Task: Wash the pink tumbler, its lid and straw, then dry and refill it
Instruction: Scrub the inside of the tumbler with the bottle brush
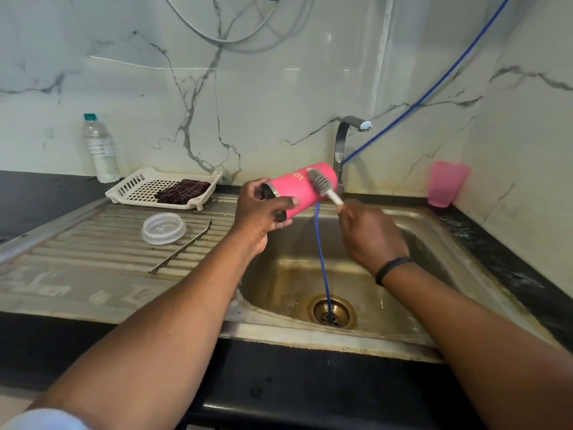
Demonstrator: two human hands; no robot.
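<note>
While the left hand [263, 209] gripped the pink tumbler [305, 187] near its open steel rim, thumb over the top and fingers curled beneath, the mouth of the vessel faced left and its inside stayed dark and unreadable. Tumbler lay on its side in the air, above the left rear edge of the sink basin [412, 240]. Right hand [370, 234] seen from the back; its fingers were folded under and hidden, closed on the white handle of the bottle brush [322, 185], whose bristle head lay against the tumbler's outer wall near the base. Bristles blurred. White lettering on the pink wall partly covered by the brush.

Tap [344, 141] stood behind the tumbler, its lower stem hidden by it. Blue hose [322, 259] ran down from the wall, passed behind the tumbler and dropped into the drain [332, 311].

On the ribbed drainboard [93, 256], lid [163, 228] lay flat; metal straw [183, 248] lay just beside it, apart from it, slanting toward the near edge. White rack [130, 189] at the back held a dark cloth [182, 190]; water bottle [100, 150] stood behind the rack's left corner. Pink cup [446, 183] stood at the far right corner, soft-focused. Both forearms ran off the bottom edge. Open basin room lay below both hands.
</note>
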